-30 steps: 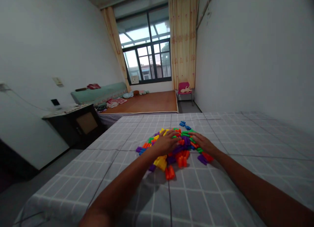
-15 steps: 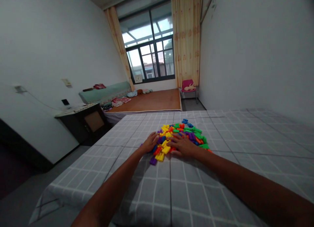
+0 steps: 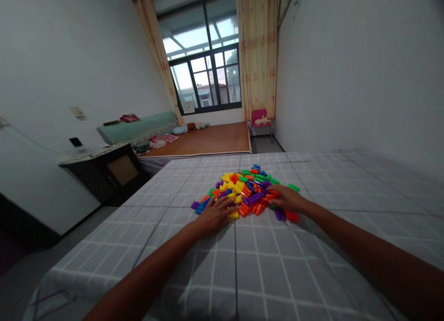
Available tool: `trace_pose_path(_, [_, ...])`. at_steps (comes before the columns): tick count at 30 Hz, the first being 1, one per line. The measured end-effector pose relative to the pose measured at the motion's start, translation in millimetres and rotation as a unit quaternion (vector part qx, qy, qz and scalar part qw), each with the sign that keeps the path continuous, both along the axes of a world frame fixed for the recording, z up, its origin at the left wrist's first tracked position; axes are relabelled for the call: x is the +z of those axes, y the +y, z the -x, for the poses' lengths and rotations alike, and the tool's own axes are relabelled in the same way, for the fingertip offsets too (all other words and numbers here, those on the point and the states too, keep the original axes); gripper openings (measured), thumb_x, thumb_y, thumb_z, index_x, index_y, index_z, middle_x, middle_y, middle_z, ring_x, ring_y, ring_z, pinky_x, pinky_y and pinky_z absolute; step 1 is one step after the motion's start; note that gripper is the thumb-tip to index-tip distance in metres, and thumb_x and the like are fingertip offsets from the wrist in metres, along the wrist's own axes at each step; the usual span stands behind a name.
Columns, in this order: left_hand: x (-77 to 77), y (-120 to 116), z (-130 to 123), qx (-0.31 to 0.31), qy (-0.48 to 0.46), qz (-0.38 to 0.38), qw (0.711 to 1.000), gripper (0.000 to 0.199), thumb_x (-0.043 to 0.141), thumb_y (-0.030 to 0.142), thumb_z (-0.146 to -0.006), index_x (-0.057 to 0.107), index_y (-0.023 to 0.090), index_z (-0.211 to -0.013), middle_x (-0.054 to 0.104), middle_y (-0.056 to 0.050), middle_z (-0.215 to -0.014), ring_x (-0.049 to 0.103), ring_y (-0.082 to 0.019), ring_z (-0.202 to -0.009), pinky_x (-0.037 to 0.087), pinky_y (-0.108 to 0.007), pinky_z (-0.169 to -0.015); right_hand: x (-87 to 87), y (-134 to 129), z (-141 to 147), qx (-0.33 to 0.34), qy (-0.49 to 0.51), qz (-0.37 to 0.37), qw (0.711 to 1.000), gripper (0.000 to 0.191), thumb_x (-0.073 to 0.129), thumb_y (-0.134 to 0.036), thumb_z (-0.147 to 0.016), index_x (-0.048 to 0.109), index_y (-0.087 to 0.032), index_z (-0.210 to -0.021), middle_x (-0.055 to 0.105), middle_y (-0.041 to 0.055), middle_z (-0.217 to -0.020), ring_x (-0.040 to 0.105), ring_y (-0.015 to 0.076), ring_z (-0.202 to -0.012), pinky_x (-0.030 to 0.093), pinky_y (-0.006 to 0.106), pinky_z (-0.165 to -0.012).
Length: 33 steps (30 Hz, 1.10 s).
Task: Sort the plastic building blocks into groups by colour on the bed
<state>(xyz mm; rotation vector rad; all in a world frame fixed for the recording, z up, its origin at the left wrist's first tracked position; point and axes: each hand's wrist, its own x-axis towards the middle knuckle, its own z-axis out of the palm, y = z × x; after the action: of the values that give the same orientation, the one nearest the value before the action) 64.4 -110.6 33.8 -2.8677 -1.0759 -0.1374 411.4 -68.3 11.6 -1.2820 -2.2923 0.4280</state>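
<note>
Left hand (image 3: 215,215) is laid palm-down on the near left edge of the pile of plastic toy building pieces (image 3: 239,187), fingers spread and extended; no piece is seen pinched. Right hand (image 3: 287,199) is set at the pile's right side, fingers reaching inward over orange and purple pieces, thumb parted from them; no closed grip is shown, contact under the fingertips can't be fully made out. The pile is flanked from both sides, probably so that loose pieces are contained between the palms. Forearms are angled inward from both sides, so the middle of the pile is left uncovered.

The pile is spread in a low mound on a gray checked cloth (image 3: 270,265), yellow mostly toward the left, green toward the far right, orange and purple mixed in the near middle. Blue pieces (image 3: 255,167) are found at the far tip. A green piece (image 3: 293,188) is placed just beyond the right hand; a red piece (image 3: 291,216) and purple pieces (image 3: 280,214) are partly bunched below it, likely strays at the rim.

Farther out: a bed (image 3: 218,138) is topped with a brown mat, a dark cabinet (image 3: 123,170) is set beside it, and a plush toy (image 3: 262,120) is rested on a pink chair (image 3: 258,114), the seat apparently used as a shelf.
</note>
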Motion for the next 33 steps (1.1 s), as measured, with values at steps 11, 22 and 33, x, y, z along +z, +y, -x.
trace_pose_path(11, [31.4, 3, -48, 0.044, -0.069, -0.084, 0.993, 0.037, 0.05, 0.018, -0.089, 0.064, 0.03, -0.121, 0.056, -0.005, -0.136, 0.044, -0.026, -0.131, 0.033, -0.049, -0.108, 25.5, 51, -31, -0.062, 0.163, 0.104, 0.979, 0.033, 0.052, -0.023, -0.084, 0.065, -0.019, -0.114, 0.071, 0.007, -0.107, 0.068, 0.0185, -0.084, 0.057, 0.031, -0.07])
trace_pose_path(22, [1.1, 10, -87, -0.115, -0.011, -0.029, 0.993, 0.023, 0.048, 0.031, -0.095, 0.066, 0.027, -0.109, 0.063, -0.002, -0.125, 0.053, -0.02, -0.117, 0.03, -0.042, -0.109, 4.2, 61, -67, -0.111, -0.065, 0.124, 0.984, 0.03, 0.063, -0.033, -0.081, 0.072, -0.021, -0.107, 0.074, 0.0066, -0.104, 0.068, 0.0216, -0.09, 0.053, 0.029, -0.076])
trace_pose_path(33, [-4.3, -17, -136, -0.193, -0.02, -0.051, 0.98, 0.019, 0.05, 0.023, -0.093, 0.065, 0.023, -0.106, 0.067, -0.006, -0.11, 0.056, -0.02, -0.108, 0.036, -0.041, -0.099, 4.8, 90, -29, -0.187, -0.086, 0.034, 0.978, 0.03, 0.059, -0.025, -0.086, 0.068, -0.019, -0.114, 0.071, 0.0097, -0.114, 0.066, 0.0225, -0.101, 0.05, 0.031, -0.086])
